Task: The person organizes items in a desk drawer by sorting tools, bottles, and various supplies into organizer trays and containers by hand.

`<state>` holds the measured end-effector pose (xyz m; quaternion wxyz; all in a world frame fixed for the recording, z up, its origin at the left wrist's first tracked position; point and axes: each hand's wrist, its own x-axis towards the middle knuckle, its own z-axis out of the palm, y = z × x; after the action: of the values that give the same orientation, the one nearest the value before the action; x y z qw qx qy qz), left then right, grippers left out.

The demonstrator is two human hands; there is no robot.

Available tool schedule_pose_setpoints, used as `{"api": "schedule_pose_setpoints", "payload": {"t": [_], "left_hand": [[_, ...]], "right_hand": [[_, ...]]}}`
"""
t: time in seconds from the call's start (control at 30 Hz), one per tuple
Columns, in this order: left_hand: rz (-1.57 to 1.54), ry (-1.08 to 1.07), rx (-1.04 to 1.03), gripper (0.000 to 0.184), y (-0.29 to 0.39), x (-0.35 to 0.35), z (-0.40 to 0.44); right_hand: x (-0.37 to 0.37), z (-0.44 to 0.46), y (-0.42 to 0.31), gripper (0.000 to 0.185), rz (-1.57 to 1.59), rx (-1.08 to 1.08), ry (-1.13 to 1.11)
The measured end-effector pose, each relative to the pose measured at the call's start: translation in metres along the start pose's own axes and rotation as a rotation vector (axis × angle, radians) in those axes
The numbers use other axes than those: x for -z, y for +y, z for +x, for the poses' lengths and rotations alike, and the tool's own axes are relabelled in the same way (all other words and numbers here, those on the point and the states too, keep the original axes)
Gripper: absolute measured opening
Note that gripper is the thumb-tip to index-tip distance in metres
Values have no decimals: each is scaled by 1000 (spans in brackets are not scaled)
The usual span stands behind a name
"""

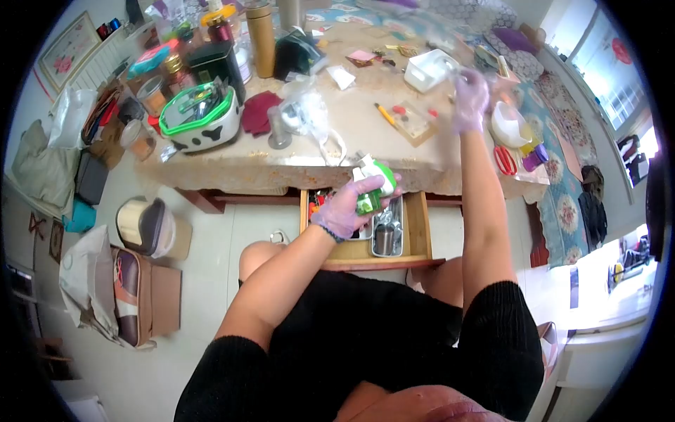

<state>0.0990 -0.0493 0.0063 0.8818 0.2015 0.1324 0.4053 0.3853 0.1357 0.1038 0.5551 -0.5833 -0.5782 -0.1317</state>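
Note:
My left hand [351,204], in a thin translucent purple glove, is closed around small green-and-white bottles [368,202] above the drawer. A pulled-out wooden drawer [420,228] lies below it, with a clear tray [399,252] inside that holds a dark metallic cylinder [384,239]. Over the right part of the table, my gloved right hand [472,98] is smeared by motion, so its fingers are unclear. It is nearest a white plastic basket [430,70] and a white bowl-like container [509,124].
The cloth-covered table [365,105] carries a cow-patterned box [204,133], a gold thermos [261,42], a plastic bag [304,112], a yellow pencil-like stick [385,114] and red-handled scissors [505,160]. Bins and bags, including a brown-white bag [131,295], stand on the left floor.

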Motion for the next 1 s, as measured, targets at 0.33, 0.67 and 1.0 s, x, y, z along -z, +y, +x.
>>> {"api": "schedule_pose_setpoints", "payload": {"t": [0.33,0.67,1.0], "left_hand": [[68,56,-25,44,8,-8,9],[336,16,-242,53,23,-20,2],[1981,-181,-896,59,66,-112,-13]], "right_hand": [[-94,30,22,25,-555,325,-678],[-1,16,-36,13,-457,660,-509],[185,-155,-146,17,-26,852,-968]]}}
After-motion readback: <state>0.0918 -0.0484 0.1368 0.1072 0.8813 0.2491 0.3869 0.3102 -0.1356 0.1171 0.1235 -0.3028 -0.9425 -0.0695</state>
